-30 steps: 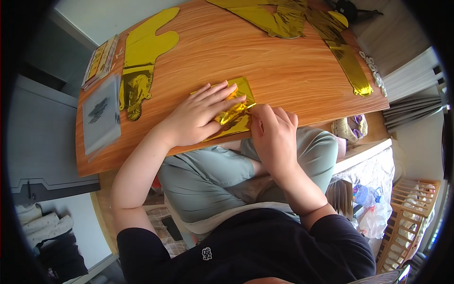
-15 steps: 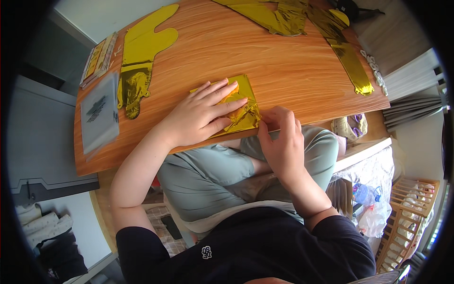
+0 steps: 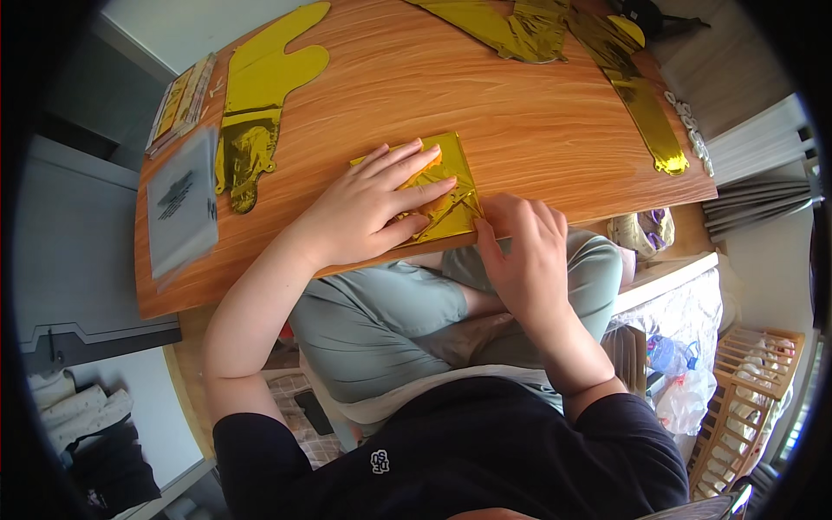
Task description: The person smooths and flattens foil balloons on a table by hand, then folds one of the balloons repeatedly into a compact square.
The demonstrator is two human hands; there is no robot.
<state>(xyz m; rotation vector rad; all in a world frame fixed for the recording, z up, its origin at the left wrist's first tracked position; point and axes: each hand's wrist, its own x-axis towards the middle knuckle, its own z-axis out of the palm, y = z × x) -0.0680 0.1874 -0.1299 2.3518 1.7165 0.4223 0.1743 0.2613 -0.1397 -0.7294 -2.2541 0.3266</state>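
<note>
While our left hand (image 3: 373, 204) lies flat with its fingers spread and straight, palm down, it presses on the folded gold foil piece (image 3: 442, 195), which sits at the near edge of the wooden table (image 3: 485, 95), about midway along that edge. The fingertips of this hand reach across the foil toward its far side, so much of the sheet is hidden under them; the part that shows is creased and shiny. Our right hand (image 3: 524, 251) is at the near right corner of the foil, right at the table's rim, with the fingers curled and drawn together; the thumb and first fingers seem to touch the foil's corner, but we cannot tell whether they truly pinch it, since the hand covers the contact.

Toward the left end of the table lies a flat gold foil balloon shape (image 3: 260, 95), long and rounded, reaching from the far edge toward the middle, well apart from our hands. Beside it, at the left edge, rests a clear plastic bag with a dark print (image 3: 180, 204), and beyond that a slim packet (image 3: 178, 100) near the far left corner. At the far edge, toward the right, there are more crumpled gold foil pieces (image 3: 520, 26), and 1 long gold strip (image 3: 641, 104) runs along the right edge down to the near right corner. Below the table we see our lap in grey-green trousers (image 3: 381, 321).
</note>
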